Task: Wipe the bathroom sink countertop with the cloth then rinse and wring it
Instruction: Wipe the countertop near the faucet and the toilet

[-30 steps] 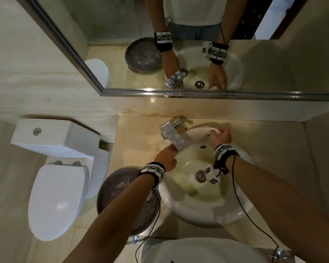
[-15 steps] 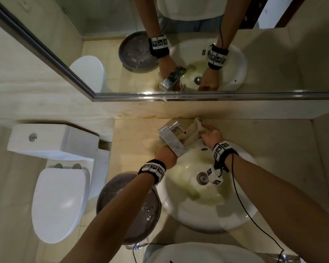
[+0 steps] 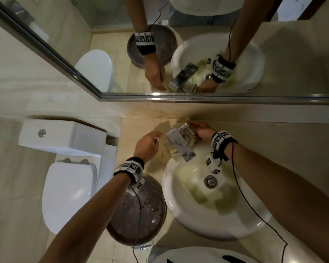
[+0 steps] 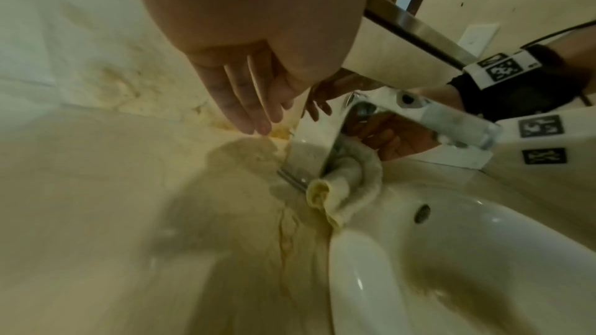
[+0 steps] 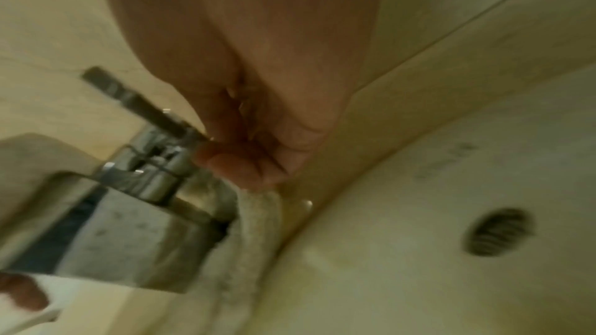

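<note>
Left hand [image 4: 258, 65]: fingers straight, holding nothing, above the desk [image 3: 141, 130].
Right hand [image 3: 202, 132]: fingers curled, pinching the cloth [image 4: 348, 187].
Cloth: wrapped round the faucet [image 3: 179, 145] base, just below the right fingers.

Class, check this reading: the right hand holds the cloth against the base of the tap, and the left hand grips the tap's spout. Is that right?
Not quite. The left hand grips nothing: its fingers are straight and it hovers over the countertop beside the tap, as the left wrist view shows. The rest stands: the right hand holds the cloth against the tap's base.
</note>
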